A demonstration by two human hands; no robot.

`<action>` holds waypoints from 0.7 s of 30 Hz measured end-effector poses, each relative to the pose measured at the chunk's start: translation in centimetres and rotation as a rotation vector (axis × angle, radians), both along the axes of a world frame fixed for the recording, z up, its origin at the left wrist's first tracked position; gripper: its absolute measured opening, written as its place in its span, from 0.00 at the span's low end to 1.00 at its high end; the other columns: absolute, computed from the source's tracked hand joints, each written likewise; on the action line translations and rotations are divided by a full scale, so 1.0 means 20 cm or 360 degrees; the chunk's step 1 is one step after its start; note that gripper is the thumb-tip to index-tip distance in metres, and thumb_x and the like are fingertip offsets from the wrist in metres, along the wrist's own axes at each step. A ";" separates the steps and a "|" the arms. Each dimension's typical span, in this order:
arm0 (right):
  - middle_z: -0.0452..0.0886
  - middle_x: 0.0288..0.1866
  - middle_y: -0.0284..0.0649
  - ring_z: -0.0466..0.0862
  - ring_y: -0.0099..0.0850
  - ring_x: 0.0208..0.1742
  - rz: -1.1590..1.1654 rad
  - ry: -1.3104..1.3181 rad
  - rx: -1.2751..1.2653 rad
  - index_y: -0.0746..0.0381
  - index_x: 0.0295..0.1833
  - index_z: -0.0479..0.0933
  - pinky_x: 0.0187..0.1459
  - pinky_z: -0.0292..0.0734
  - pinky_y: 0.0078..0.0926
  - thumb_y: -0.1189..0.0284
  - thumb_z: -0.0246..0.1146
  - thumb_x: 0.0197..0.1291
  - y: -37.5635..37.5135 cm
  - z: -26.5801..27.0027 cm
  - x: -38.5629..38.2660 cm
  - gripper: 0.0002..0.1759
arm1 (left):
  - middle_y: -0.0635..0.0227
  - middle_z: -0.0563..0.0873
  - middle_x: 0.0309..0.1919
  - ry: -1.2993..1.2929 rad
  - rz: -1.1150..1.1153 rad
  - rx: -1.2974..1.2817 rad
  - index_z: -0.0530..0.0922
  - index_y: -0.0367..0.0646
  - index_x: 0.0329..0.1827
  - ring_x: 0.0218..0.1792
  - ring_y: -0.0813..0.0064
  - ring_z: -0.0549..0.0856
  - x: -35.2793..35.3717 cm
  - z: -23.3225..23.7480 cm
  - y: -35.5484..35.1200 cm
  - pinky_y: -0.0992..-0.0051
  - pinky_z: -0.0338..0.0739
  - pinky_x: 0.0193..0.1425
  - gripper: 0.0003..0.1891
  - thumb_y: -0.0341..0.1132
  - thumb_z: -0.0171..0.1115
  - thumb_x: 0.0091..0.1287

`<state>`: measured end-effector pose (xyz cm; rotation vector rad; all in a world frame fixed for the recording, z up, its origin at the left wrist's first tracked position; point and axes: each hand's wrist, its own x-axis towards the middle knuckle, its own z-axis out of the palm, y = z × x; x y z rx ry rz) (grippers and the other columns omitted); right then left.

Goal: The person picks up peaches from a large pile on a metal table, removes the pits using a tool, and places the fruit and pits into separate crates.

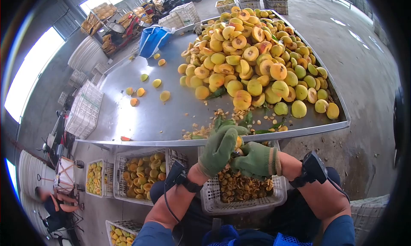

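My left hand (220, 149), in a green work glove, is closed around a yellow peach piece (239, 142), mostly hidden by the fingers. My right hand (257, 159), gloved the same way, is closed right beside it and meets the left at the peach. What the right fingers grip is hidden; a small dark bit shows between the hands. Below both hands stands a white plastic crate (207, 199) holding brownish peach scraps (244, 188). Just beyond the hands, pale pit kernels and green leaves (224, 122) lie along the near edge of the metal table (171, 117).
A large heap of halved peaches (252, 53) covers the table's right side, with several loose pieces on the left. A blue bag (154, 41) sits at the far left edge. Peach-filled crates (143, 173) stand on the floor at left, where a person (55, 207) sits.
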<state>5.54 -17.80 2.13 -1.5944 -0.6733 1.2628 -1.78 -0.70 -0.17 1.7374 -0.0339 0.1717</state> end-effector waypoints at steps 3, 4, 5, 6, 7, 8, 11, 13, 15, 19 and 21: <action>0.77 0.23 0.31 0.74 0.22 0.18 0.0102 0.0021 -0.0209 0.61 0.42 0.81 0.19 0.68 0.23 0.64 0.62 0.65 -0.02 0.13 0.02 0.11 | 0.62 0.88 0.52 -0.0058 -0.0222 0.0115 0.83 0.34 0.58 0.53 0.75 0.84 0.01 0.01 0.03 0.72 0.79 0.61 0.20 0.42 0.48 0.84; 0.76 0.22 0.31 0.73 0.21 0.17 0.0136 0.0062 -0.0286 0.61 0.42 0.81 0.18 0.67 0.23 0.65 0.62 0.65 -0.02 0.16 0.03 0.10 | 0.63 0.87 0.52 0.0024 -0.0277 0.0046 0.81 0.34 0.62 0.54 0.74 0.84 0.02 0.01 0.04 0.72 0.78 0.62 0.21 0.42 0.49 0.83; 0.75 0.21 0.30 0.72 0.21 0.16 0.0167 0.0234 -0.0231 0.61 0.41 0.81 0.16 0.65 0.23 0.65 0.62 0.66 -0.02 0.15 0.04 0.10 | 0.63 0.87 0.53 0.0023 -0.0265 0.0011 0.79 0.34 0.65 0.54 0.74 0.84 0.01 0.02 0.04 0.71 0.78 0.62 0.21 0.42 0.49 0.83; 0.74 0.21 0.30 0.71 0.21 0.15 0.0197 0.0403 -0.0179 0.61 0.41 0.81 0.15 0.63 0.22 0.66 0.62 0.66 -0.03 0.12 0.06 0.10 | 0.63 0.87 0.53 0.0017 -0.0255 -0.0025 0.77 0.34 0.67 0.54 0.74 0.84 0.01 0.04 0.04 0.71 0.78 0.63 0.21 0.41 0.50 0.83; 0.73 0.20 0.29 0.69 0.20 0.14 0.0227 0.0570 -0.0131 0.61 0.41 0.81 0.14 0.61 0.22 0.66 0.62 0.66 -0.04 0.09 0.08 0.09 | 0.63 0.87 0.53 0.0008 -0.0244 -0.0064 0.76 0.34 0.70 0.55 0.73 0.84 0.01 0.05 0.04 0.71 0.78 0.64 0.22 0.41 0.50 0.83; 0.71 0.18 0.28 0.66 0.19 0.12 0.0204 0.0750 -0.0056 0.62 0.41 0.81 0.12 0.57 0.20 0.66 0.64 0.66 -0.04 0.05 0.09 0.09 | 0.62 0.86 0.55 -0.0155 -0.0294 -0.0060 0.69 0.34 0.75 0.55 0.73 0.84 0.01 0.05 0.04 0.71 0.78 0.63 0.24 0.40 0.50 0.83; 0.70 0.18 0.28 0.67 0.19 0.12 0.0208 0.0837 0.0111 0.62 0.41 0.81 0.12 0.58 0.21 0.66 0.65 0.66 -0.03 0.02 0.10 0.09 | 0.61 0.85 0.58 -0.0307 -0.0200 -0.0198 0.69 0.34 0.75 0.57 0.73 0.83 -0.02 -0.04 0.01 0.71 0.77 0.64 0.23 0.38 0.48 0.83; 0.71 0.19 0.28 0.67 0.20 0.12 0.0246 0.0911 0.0187 0.61 0.41 0.81 0.13 0.58 0.20 0.67 0.65 0.66 0.00 -0.05 0.10 0.08 | 0.61 0.83 0.60 -0.0280 -0.0175 -0.0089 0.73 0.35 0.71 0.59 0.74 0.82 -0.03 -0.03 0.02 0.70 0.75 0.68 0.20 0.35 0.46 0.82; 0.71 0.18 0.29 0.67 0.20 0.12 0.0268 0.0909 0.0175 0.62 0.41 0.81 0.12 0.58 0.20 0.69 0.64 0.67 0.03 -0.02 0.10 0.07 | 0.61 0.83 0.61 -0.0237 -0.0301 0.0050 0.75 0.35 0.69 0.59 0.75 0.82 -0.01 0.00 0.06 0.70 0.75 0.68 0.19 0.35 0.46 0.82; 0.71 0.18 0.29 0.67 0.19 0.11 0.0202 0.0951 0.0146 0.62 0.41 0.80 0.12 0.59 0.18 0.71 0.61 0.69 -0.02 0.01 0.07 0.06 | 0.61 0.84 0.60 -0.0210 -0.0282 -0.0044 0.74 0.35 0.70 0.57 0.73 0.84 -0.02 -0.02 0.07 0.69 0.77 0.65 0.21 0.37 0.46 0.82; 0.70 0.16 0.28 0.66 0.18 0.10 0.0334 0.1402 0.0266 0.64 0.42 0.79 0.11 0.58 0.17 0.69 0.59 0.71 -0.03 -0.11 0.08 0.09 | 0.60 0.85 0.58 -0.0249 -0.0282 -0.0116 0.72 0.35 0.71 0.56 0.72 0.84 -0.02 -0.01 0.05 0.69 0.77 0.65 0.22 0.40 0.47 0.83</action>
